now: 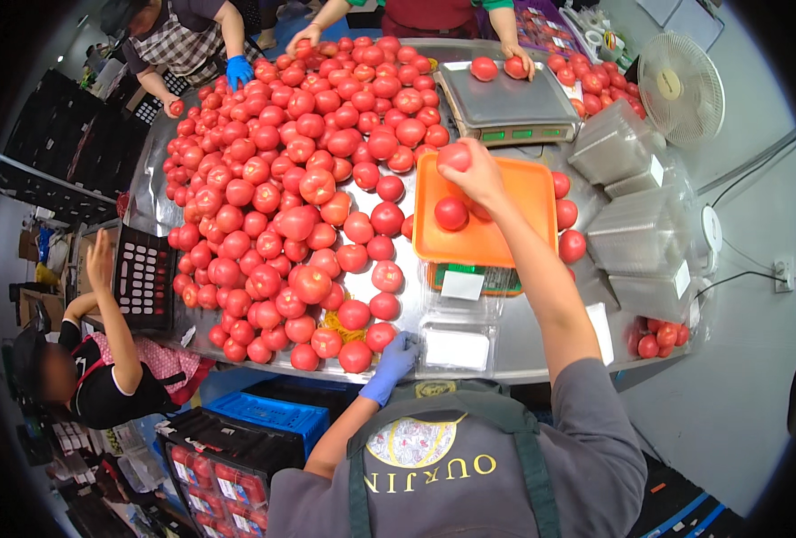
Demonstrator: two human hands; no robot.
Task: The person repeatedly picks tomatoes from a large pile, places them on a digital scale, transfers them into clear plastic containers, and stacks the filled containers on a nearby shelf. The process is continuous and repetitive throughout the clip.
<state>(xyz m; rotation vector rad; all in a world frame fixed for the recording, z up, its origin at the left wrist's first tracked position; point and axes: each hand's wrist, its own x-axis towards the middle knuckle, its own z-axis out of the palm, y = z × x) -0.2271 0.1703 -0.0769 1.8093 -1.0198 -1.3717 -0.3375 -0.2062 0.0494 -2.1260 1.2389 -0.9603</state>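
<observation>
My bare right hand (476, 172) grips a tomato (454, 156) above an orange plastic tray (532, 191). In that tray lies another tomato (451, 213), with one more partly hidden under my wrist. The tray rests on a scale (513, 286) with a lit green display. My left hand (396, 360), in a blue glove, is at the table's near edge, beside a clear plastic container (457, 346) with a white label; whether its fingers hold anything is unclear. To its left, a large heap of tomatoes (297, 168) covers much of the metal table.
Beyond the tray stands a second scale (505, 101), where a co-worker's hand (517, 59) touches a tomato. Stacked clear containers (640, 228) and a fan (681, 87) are at right. Other co-workers stand across and left, near a black crate (143, 276). Blue crates (270, 413) sit below.
</observation>
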